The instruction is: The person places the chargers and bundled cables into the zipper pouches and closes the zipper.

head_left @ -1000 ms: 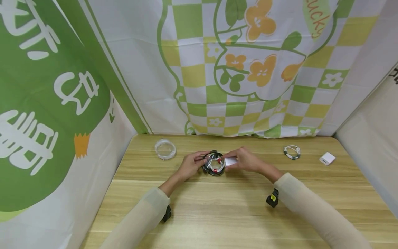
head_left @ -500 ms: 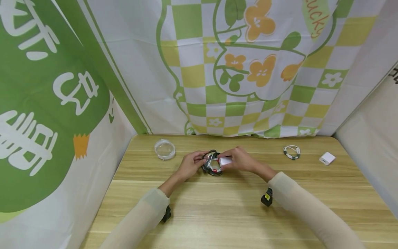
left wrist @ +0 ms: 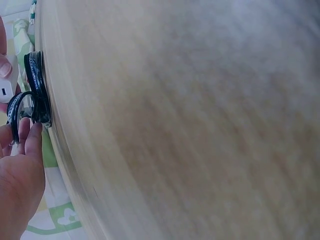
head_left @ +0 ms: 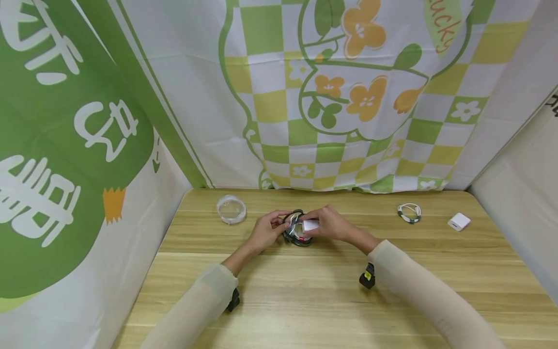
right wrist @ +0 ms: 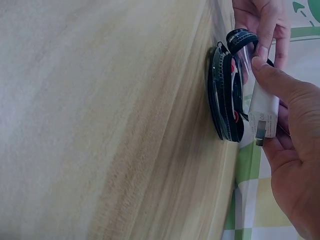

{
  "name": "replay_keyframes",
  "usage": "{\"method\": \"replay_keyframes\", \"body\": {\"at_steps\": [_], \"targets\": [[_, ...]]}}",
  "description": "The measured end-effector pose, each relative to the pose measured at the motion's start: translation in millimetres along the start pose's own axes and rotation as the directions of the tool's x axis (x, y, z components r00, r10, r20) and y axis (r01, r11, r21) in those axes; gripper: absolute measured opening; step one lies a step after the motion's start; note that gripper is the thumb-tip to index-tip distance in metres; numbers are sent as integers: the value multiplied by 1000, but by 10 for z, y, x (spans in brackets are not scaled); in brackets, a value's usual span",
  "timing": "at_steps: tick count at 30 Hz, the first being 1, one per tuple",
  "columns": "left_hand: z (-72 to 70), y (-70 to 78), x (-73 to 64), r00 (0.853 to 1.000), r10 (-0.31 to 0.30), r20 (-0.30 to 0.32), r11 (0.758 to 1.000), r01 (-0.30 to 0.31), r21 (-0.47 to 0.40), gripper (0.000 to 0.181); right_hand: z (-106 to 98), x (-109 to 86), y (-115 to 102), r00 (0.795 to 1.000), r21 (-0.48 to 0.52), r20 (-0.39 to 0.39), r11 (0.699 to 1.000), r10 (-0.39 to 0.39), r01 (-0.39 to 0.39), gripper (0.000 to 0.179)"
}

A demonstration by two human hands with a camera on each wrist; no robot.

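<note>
A small round zip case [head_left: 301, 244] with black edging and clear panels sits toward the back of the table, with its lid lifted. Inside lies a coiled white cable [head_left: 302, 238] with red ties. My left hand [head_left: 265, 232] pinches the lid's black rim [left wrist: 16, 112] between thumb and fingers and holds it up. Between the thumb and fingers of my right hand [head_left: 333, 224] is a white charger plug [right wrist: 264, 110], its metal prong facing away from the case. The charger is over the opening, overlapping the case's right side in the head view.
On the wooden table [head_left: 296, 300], a clear round coil-like thing [head_left: 231, 209] lies at the back left. At the back right are a coiled white cable with dark ties [head_left: 409, 213] and another white charger [head_left: 459, 222]. A patterned curtain [head_left: 270, 106] hangs behind the table.
My right hand has moved left with the charger, from beside the case to over its opening. The left hand still holds the lid in nearly the same place.
</note>
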State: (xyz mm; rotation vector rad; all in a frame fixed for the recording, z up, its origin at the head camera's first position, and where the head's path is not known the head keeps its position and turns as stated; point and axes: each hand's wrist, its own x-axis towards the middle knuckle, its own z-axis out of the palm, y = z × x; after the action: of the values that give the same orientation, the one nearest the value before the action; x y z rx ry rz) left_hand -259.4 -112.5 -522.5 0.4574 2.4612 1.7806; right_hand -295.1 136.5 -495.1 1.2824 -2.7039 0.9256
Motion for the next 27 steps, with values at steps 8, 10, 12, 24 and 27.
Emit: {"method": "replay_keyframes", "body": {"at_steps": [8, 10, 12, 24, 27], "targets": [[0, -14, 2, 1000, -6, -18, 1000, 6, -31, 40, 87, 34, 36, 999, -29, -28, 999, -20, 19, 41], [-2, -19, 3, 1000, -10, -21, 999, 10, -41, 40, 103, 38, 29, 999, -31, -39, 999, -25, 24, 41], [-5, -19, -1, 1000, -16, -21, 999, 15, -46, 40, 121, 40, 21, 999, -26, -46, 999, -25, 23, 43], [-16, -13, -6, 999, -38, -17, 999, 37, -16, 40, 214, 31, 30, 998, -17, -68, 1000, -2, 1, 47], [-15, -12, -8, 999, -32, -17, 999, 32, -11, 40, 212, 20, 37, 998, -15, -63, 1000, -9, 8, 46]]}}
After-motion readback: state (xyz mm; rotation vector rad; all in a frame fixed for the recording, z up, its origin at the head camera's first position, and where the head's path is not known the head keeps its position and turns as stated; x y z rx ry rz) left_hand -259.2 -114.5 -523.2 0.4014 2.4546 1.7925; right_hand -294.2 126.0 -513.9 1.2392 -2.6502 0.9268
